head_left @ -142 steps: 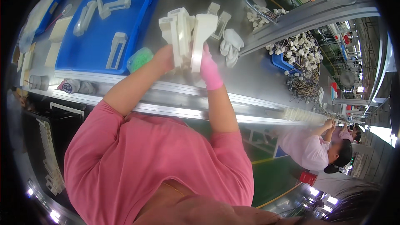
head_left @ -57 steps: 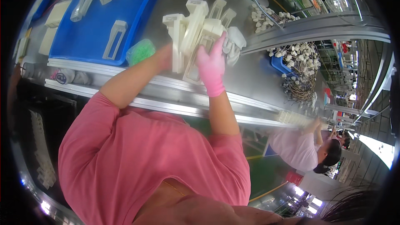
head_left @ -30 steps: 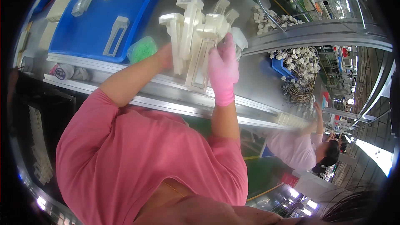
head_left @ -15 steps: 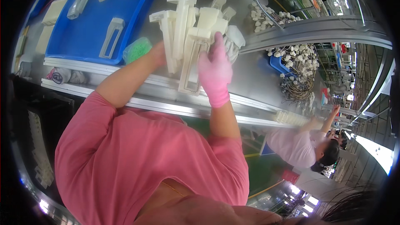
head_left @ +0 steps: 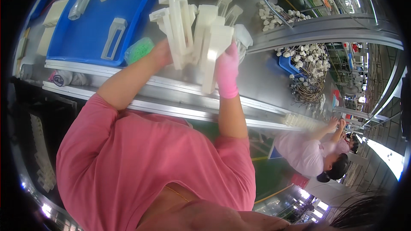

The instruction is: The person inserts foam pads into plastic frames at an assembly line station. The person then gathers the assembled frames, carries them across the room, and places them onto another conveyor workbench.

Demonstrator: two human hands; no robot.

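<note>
Several long white plastic housings [head_left: 177, 25] with wider, bent ends stand bunched in front of me above the metal bench. My left hand [head_left: 162, 54], bare, grips the bunch from the left side, its fingers mostly hidden behind the pieces. My right hand [head_left: 228, 70], in a pink glove, is closed on the right side of another white plastic housing [head_left: 214, 53], which shows its smooth solid face. More white housings [head_left: 224, 4] stick up at the back of the bunch. Just beyond my right hand is a white bundle [head_left: 244, 38], partly covered.
A blue tray [head_left: 92, 34] on the left holds several housings. Beside it sits a clear bag of green material [head_left: 139, 50]. Metal rails [head_left: 180, 90] edge the bench. At right are a heap of white connectors with cables [head_left: 308, 66], a metal beam [head_left: 325, 32] and a co-worker [head_left: 302, 152].
My right hand has moved slightly right, and the housing in it has turned from its open, slotted side to its solid face. The bunch at my left hand has shifted slightly left.
</note>
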